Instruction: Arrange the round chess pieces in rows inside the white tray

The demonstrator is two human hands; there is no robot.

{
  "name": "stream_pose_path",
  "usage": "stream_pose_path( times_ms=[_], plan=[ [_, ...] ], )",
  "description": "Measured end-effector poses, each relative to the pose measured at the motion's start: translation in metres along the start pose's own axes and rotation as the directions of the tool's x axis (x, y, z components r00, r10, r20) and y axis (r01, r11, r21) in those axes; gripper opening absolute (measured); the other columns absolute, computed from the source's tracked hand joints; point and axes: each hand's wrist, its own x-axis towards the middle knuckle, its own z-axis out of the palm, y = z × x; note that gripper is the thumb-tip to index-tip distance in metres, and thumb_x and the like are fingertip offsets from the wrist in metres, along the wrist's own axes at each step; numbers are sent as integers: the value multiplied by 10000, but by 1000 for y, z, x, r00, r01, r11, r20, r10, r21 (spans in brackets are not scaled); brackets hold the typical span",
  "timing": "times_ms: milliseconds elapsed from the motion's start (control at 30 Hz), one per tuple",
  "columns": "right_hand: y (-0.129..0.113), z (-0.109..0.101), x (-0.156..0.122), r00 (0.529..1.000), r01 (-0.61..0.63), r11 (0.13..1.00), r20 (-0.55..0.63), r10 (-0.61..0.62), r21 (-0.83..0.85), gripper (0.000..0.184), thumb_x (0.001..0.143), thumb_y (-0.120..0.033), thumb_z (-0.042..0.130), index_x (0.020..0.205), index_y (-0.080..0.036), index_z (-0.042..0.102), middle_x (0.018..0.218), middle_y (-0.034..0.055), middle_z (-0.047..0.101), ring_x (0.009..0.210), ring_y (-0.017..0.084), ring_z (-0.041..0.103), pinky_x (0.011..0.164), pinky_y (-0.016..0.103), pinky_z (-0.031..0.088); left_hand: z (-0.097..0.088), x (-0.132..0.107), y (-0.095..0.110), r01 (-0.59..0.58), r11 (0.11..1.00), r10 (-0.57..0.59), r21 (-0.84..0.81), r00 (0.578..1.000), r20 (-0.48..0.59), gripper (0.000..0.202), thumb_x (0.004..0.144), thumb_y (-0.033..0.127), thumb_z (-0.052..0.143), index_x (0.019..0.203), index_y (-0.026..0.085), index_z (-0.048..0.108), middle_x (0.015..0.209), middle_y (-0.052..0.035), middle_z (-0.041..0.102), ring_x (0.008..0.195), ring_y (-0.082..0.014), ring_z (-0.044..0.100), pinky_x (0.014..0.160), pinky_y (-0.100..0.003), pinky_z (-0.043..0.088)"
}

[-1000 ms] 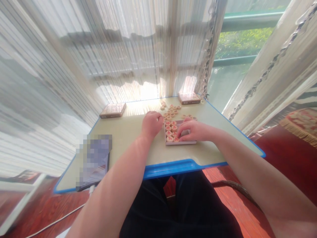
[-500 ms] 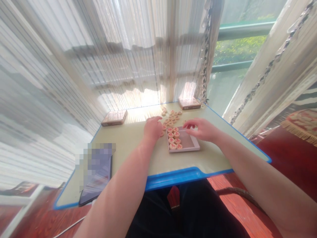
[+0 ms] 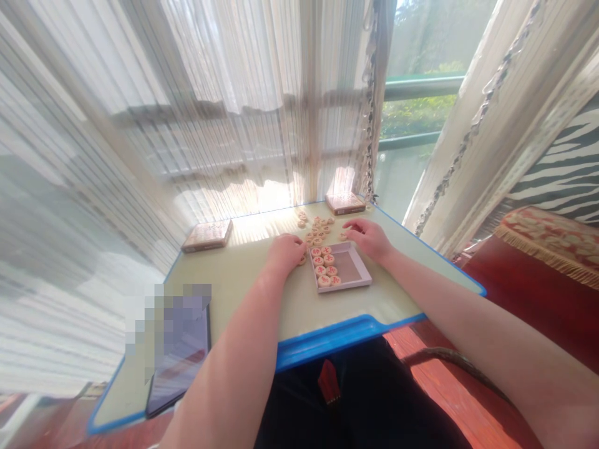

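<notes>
A shallow white tray (image 3: 356, 276) lies on the pale table (image 3: 243, 284) and holds several round wooden chess pieces (image 3: 325, 268) with red marks in its left half. More loose pieces (image 3: 316, 232) are scattered beyond it. My left hand (image 3: 286, 252) rests curled on the table just left of the tray, fingers at a loose piece beside it. My right hand (image 3: 369, 237) reaches past the tray's far right corner, fingertips closed around a loose piece (image 3: 343, 235).
Two flat wooden boxes stand at the table's back, one at the left (image 3: 207, 234), one at the right (image 3: 345, 202). A dark tablet (image 3: 180, 358) lies at the near left. Curtains and a window close off the far side. The table has a blue rim (image 3: 327, 340).
My right hand has left the tray and moved up to the loose pieces behind it. My left hand stayed beside the tray. The camera view shifted right.
</notes>
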Motion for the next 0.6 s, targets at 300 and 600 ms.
stream_pose_path(
  times_ms=[300,600],
  plan=[
    [0,2,0,1000,17,1000,0,-17,19,234,679,-317,532,811,-157,641,556,-45,463,565,122,445,578,260,356,-11,-1,-2,93,984,-58,-149,973,224,195,696,300,552,759,221,719,836,-34,720,767,-206,643,661,-272,487],
    [-3,5,-2,998,47,999,41,-48,22,210,706,-310,544,803,-152,644,559,-39,485,555,116,448,560,253,351,-17,-3,0,150,969,-129,-195,985,118,169,643,301,652,769,191,678,777,-45,688,737,-203,629,644,-287,477]
  ],
)
